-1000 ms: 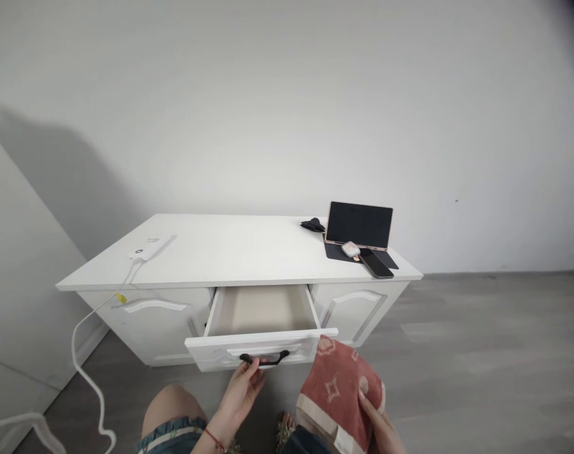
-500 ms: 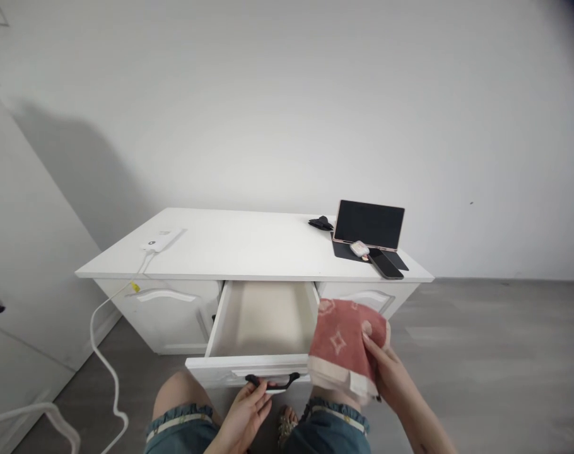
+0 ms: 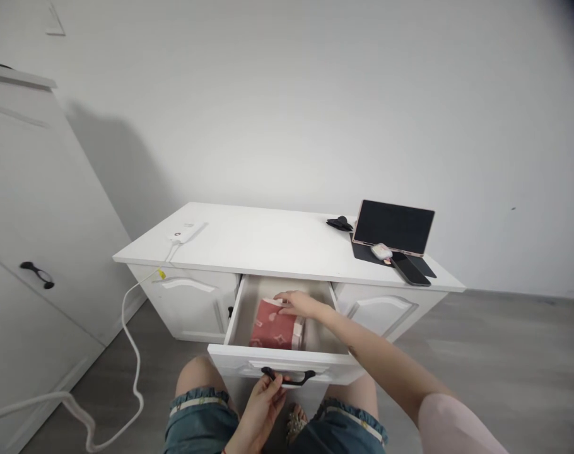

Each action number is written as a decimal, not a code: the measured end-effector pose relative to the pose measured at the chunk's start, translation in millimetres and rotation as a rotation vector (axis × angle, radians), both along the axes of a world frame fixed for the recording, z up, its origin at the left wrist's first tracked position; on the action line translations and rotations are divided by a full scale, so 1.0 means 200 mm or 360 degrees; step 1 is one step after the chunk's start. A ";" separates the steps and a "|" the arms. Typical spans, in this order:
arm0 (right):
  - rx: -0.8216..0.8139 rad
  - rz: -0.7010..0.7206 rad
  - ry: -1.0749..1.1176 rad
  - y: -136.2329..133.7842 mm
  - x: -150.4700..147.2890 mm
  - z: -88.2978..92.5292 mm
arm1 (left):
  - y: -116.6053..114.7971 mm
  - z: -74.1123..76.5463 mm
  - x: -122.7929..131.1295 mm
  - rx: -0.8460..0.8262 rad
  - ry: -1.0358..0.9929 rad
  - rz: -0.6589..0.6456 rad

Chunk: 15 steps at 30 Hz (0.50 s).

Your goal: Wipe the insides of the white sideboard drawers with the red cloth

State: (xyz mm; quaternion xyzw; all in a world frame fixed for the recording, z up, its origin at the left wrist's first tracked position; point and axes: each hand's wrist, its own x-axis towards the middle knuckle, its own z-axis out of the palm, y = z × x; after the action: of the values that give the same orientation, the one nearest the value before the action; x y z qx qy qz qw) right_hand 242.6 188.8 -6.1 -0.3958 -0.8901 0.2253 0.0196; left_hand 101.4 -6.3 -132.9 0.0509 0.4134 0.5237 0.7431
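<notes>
A pulled-out white drawer [image 3: 240, 315] has a black handle [image 3: 291, 380] on its front, and my left hand [image 3: 263, 407] grips the handle's left part with thumb and fingers. Inside the drawer is a folded red patterned cloth [image 3: 272, 328] with cream edges, close to the front panel. My right hand [image 3: 296, 304] reaches into the drawer from the right, its fingers pinching the cloth's far edge. Part of that edge is hidden under the fingers.
On the white desk [image 3: 249, 236] stand a tablet [image 3: 395, 226], a phone [image 3: 410, 269], a small white case [image 3: 381, 251] and a black object [image 3: 340, 223]. A white power strip [image 3: 187, 233] lies left, its cable [image 3: 130, 334] hanging down. A white cabinet [image 3: 41, 208] rises at left.
My right hand has carried the cloth from beside the drawer, leftward and down into it. My left hand keeps its hold on the handle. The view has shifted left.
</notes>
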 end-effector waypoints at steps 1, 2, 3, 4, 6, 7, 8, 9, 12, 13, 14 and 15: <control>0.0074 -0.0049 -0.0051 0.02 -0.03 -0.03 | 0.00 0.01 0.00 -0.0003 -0.0008 -0.0003; 0.0111 -0.0044 -0.0100 0.03 -0.05 -0.06 | 0.00 0.01 0.00 -0.0010 -0.0014 -0.0005; 0.0100 0.0027 -0.0136 0.02 -0.07 -0.09 | 0.00 0.01 0.00 -0.0021 -0.0015 -0.0008; 0.0058 0.0154 -0.0152 0.01 -0.08 -0.13 | 0.01 0.01 0.00 -0.0032 -0.0012 -0.0015; -0.0045 0.0435 -0.0194 -0.02 -0.11 -0.23 | 0.01 -0.01 0.00 -0.0040 0.0002 -0.0016; -0.0089 0.0543 -0.0222 -0.05 -0.12 -0.28 | 0.02 -0.03 0.00 -0.0044 0.0016 -0.0009; -0.0115 0.0607 -0.0255 -0.07 -0.13 -0.33 | 0.02 -0.06 0.01 -0.0053 0.0028 -0.0001; -0.0118 0.0627 -0.0295 -0.09 -0.15 -0.38 | 0.02 -0.08 0.01 -0.0061 0.0035 0.0006; -0.0095 0.0622 -0.0410 -0.10 -0.22 -0.49 | 0.04 -0.15 0.01 -0.0060 0.0037 0.0004; -0.0089 0.0632 -0.0433 -0.08 -0.26 -0.51 | 0.04 -0.17 0.01 -0.0059 0.0037 0.0002; -0.0089 0.0646 -0.0453 -0.06 -0.29 -0.52 | 0.05 -0.19 0.01 -0.0063 0.0042 0.0004; -0.0093 0.0661 -0.0475 -0.02 -0.32 -0.52 | 0.05 -0.20 0.01 -0.0073 0.0052 0.0006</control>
State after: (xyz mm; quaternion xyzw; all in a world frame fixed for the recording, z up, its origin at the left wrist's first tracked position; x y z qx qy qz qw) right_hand 178.9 184.6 -110.2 -0.2337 -0.9385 0.1891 -0.1700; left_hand 103.8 4.0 -173.5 0.0416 0.4376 0.5146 0.7362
